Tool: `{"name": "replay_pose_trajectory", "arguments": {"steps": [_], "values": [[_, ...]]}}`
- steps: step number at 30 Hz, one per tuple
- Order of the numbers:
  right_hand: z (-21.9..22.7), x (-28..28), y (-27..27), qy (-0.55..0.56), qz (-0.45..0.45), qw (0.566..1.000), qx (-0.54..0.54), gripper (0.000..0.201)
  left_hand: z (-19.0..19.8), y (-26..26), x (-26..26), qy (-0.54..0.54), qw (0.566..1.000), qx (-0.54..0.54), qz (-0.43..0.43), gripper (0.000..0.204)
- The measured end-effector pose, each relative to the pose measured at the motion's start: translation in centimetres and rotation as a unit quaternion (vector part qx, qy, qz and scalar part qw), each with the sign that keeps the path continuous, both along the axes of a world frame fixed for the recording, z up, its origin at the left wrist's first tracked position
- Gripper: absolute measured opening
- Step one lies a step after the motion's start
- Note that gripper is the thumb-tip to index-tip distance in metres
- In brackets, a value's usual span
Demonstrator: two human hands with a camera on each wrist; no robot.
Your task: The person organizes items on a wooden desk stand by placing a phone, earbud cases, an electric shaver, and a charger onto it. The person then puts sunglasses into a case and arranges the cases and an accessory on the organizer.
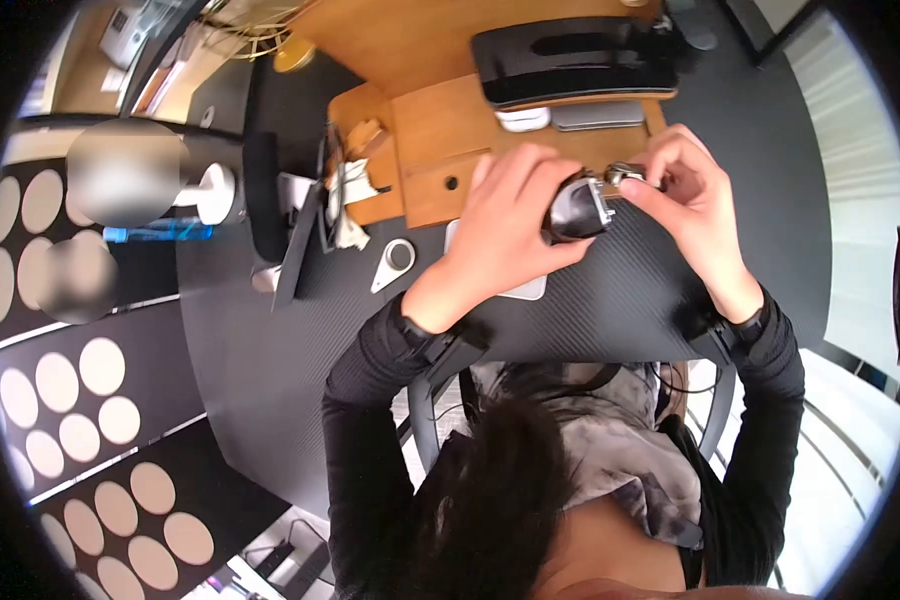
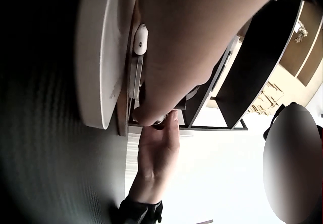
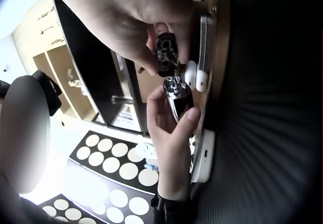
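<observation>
- While the left hand (image 1: 505, 215) is gripping a dark, glossy shaver body (image 1: 576, 210), its fingers are wrapping the far side and its thumb the near side.
- Opposite, the right hand (image 1: 692, 200) is pinching a small cutter head (image 3: 166, 52) narrowly between thumb and fingers.
- Both pieces are hanging above the bench (image 1: 300, 390), just beside each other — apparently not joined.
- Running out of the left palm, the body's long axis is pointing its metal-toothed end rightward, towards the right hand.
- In the right wrist view, the head's long side is running up and down, its hollowed, ringed face turning to that camera rather than squarely to the body.
- By my reading, the person is either fitting the head or parting it; I cannot tell which.
- If fitting, the next move is calling for turning that hollow face onto the toothed end, then pressing straight along the body's axis — body steady.
- Farther out, a grey slab (image 1: 598, 116) and a white case (image 1: 523, 119) are lying on the wooden organiser (image 1: 430, 105).
</observation>
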State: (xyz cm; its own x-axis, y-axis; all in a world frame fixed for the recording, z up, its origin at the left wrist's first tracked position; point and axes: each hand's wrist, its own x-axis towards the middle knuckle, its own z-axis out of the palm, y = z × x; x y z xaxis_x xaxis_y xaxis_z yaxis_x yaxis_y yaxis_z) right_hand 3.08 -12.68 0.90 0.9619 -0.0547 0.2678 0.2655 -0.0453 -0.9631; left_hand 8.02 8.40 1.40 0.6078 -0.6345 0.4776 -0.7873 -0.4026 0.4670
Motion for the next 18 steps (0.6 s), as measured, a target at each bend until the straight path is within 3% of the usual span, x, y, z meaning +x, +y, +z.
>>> {"name": "replay_pose_trajectory", "arguments": {"steps": [4, 11, 18], "values": [[-0.6, -0.9, 1.4, 0.024, 0.019, 0.997, 0.07, 0.015, -0.3, 0.0, -0.4, 0.015, 1.0, -0.013, -0.005, 0.063], [-0.3, -1.2, 1.4, 0.132, 0.033, 0.98, 0.147, 0.033, -0.6, 0.0, -0.1, -0.019, 1.0, -0.011, -0.001, 0.061], [-1.1, -1.0, 2.1, 0.075, 0.029, 0.979, 0.19, 0.035, -0.6, 0.0, -0.3, -0.022, 1.0, -0.002, -0.002, 0.062]]}}
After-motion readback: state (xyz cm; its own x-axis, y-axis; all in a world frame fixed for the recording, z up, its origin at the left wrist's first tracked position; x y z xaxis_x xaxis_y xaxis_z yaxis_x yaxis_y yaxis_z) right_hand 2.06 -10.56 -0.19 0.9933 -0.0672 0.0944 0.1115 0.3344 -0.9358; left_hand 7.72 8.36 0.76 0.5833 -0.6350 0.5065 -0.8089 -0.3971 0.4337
